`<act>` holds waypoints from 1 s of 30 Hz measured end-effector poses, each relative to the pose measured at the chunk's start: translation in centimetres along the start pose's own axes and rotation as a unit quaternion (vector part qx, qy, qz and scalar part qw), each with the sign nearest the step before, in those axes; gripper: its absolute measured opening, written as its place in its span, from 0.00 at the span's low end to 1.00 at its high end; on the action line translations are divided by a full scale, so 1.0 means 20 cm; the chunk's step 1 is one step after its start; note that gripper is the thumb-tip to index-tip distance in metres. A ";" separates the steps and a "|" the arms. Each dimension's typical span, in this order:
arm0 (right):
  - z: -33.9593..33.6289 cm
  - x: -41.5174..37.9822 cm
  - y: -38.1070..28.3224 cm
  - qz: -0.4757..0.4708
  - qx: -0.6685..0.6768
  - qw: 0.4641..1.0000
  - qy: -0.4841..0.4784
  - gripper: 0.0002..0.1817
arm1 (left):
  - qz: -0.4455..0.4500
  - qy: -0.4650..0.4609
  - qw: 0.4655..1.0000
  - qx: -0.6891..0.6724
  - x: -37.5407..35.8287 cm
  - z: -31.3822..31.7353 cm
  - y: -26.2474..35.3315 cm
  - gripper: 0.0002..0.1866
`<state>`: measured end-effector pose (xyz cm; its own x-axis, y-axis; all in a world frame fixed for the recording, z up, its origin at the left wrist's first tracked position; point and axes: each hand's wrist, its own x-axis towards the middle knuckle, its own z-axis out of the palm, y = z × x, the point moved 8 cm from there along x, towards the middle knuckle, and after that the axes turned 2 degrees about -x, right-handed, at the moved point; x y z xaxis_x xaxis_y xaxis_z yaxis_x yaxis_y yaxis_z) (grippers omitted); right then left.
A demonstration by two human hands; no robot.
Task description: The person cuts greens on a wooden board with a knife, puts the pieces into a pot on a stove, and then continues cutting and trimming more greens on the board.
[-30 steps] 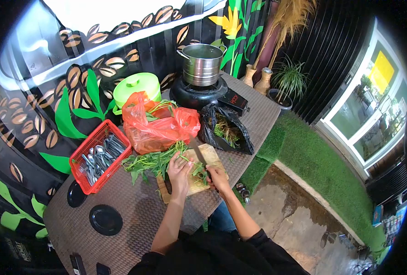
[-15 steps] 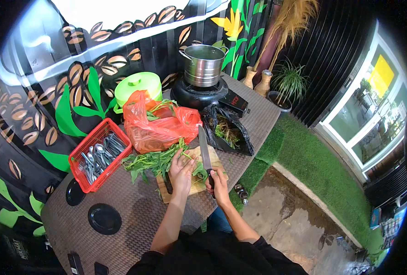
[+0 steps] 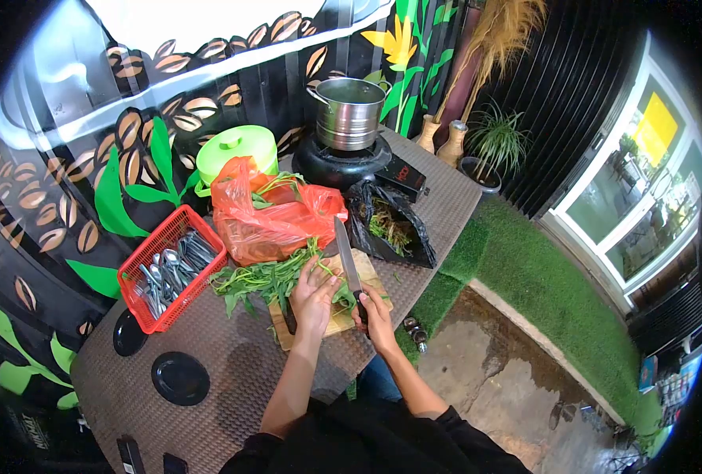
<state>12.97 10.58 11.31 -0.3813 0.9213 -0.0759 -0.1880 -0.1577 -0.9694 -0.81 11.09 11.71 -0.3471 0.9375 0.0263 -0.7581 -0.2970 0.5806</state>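
Observation:
In my right hand is a kitchen knife, gripped by its black handle. Its long blade points up and away from me, over the wooden cutting board. My left hand has its fingers round a bunch of leafy greens with long stems. The leaves spread left off the board, while some stems and leaves show between my two hands. Under my left hand a dark handle-like piece lies on the board, mostly hidden.
Behind the board sit a red plastic bag and a black bag of plant scraps. A steel pot stands on the stove, beside a green lidded pot. Left are a red basket of cutlery and black plates.
The knife and my right hand have shifted slightly left, and the blade tip now leans closer to the red bag. My left hand stays on the greens.

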 end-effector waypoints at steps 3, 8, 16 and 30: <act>0.00 0.01 0.02 0.005 0.021 1.000 -0.017 0.20 | -0.002 0.004 1.000 -0.001 0.00 -0.01 -0.01 0.30; -0.03 0.04 0.09 -0.019 0.023 0.999 -0.035 0.21 | -0.002 0.017 1.000 -0.002 0.00 -0.03 -0.02 0.30; -0.10 0.08 0.18 -0.074 -0.181 0.969 0.150 0.21 | 0.119 0.054 0.981 0.146 -0.06 -0.02 -0.01 0.27; -0.16 0.17 0.31 0.114 -0.071 0.988 0.077 0.16 | 0.068 0.064 0.988 0.119 0.00 -0.11 -0.01 0.23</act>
<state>13.46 13.86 4.23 -0.2557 0.9121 -0.3204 0.0194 -0.3266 -0.9450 -1.86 10.66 9.80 -0.5163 0.8561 0.0227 -0.5535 -0.3538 0.7539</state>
